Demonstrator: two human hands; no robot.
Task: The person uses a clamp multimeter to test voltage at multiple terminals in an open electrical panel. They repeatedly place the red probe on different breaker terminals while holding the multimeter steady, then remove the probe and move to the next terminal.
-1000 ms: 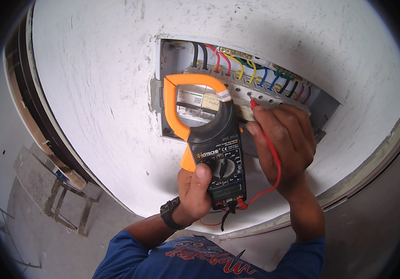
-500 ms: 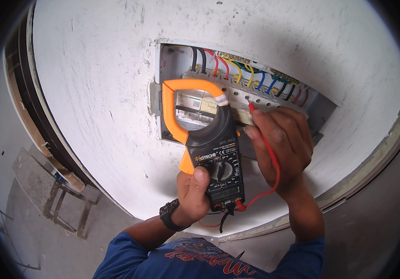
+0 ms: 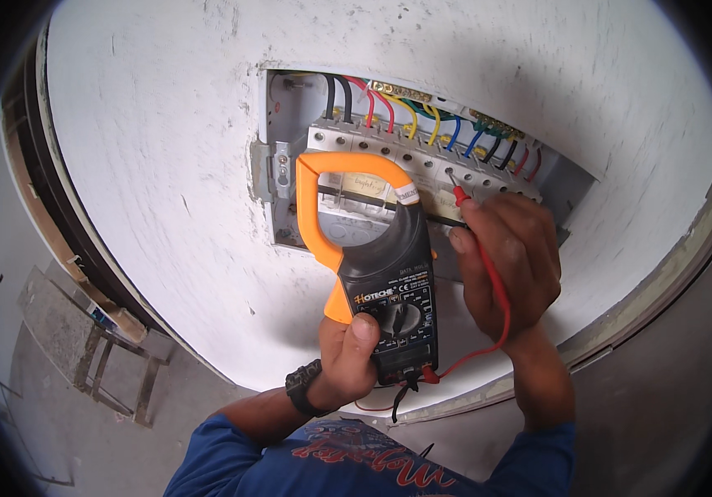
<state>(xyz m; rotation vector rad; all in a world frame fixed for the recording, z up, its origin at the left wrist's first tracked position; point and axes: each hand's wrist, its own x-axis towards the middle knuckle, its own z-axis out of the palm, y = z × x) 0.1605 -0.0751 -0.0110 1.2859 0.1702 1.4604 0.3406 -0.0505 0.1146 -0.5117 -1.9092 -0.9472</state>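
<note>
- The left hand (image 3: 347, 358) is closed around the lower body of a black and orange clamp meter (image 3: 412, 253), thumb across its front beside the round selector dial (image 3: 399, 320).
- The clamp meter is raised in front of an open distribution box (image 3: 291, 116), its orange clamp loop uppermost and hiding part of the breakers behind it.
- The right hand (image 3: 515, 258) grips a red probe (image 3: 460, 195) between thumb and fingers. The probe's tip is at a screw opening in the upper edge of the breaker row (image 3: 437, 177); contact with metal inside cannot be confirmed.
- A red lead (image 3: 502, 302) runs from the probe, past the right hand, and curves down to a red plug (image 3: 429, 375) at the meter's lower end. A black plug (image 3: 405, 394) sits beside it.
- Black, red, yellow and blue wires (image 3: 410, 118) enter the breakers from above. A brass terminal bar (image 3: 401, 91) is mounted above them.
- The box is recessed in a white, scuffed wall (image 3: 165, 166).
- A dark watch (image 3: 303, 389) is on the left wrist.
- A worn wooden stand (image 3: 95, 352) is on the floor, far left.
</note>
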